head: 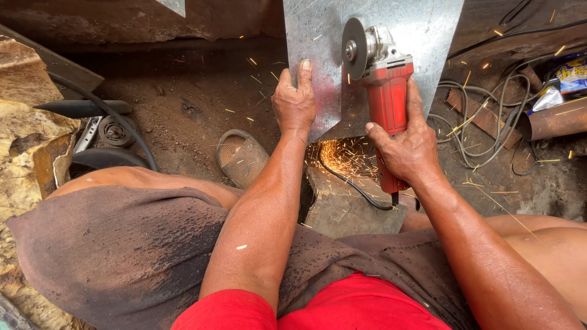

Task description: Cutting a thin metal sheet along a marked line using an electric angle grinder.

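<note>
right hand (408, 150) clenched round red-bodied angle grinder (384, 91), disc on flat grey galvanised metal sheet (422, 27), left hand (295, 104) palm-down pinning sheet's left edge, just beside grinder, sparks under sheet, over grey stone block (348, 205)

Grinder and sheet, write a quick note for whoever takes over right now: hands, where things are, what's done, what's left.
Left hand: flat on the metal sheet, pressing it down.
Right hand: grip closed on the red grinder, disc edge-on to the sheet.
Sheet rests on a block between the knees; sparks fly below its lower edge.
Done: cut is under way; how far cannot be told.
Left: the rest of the cut. Cord trails near the sparks.
</note>
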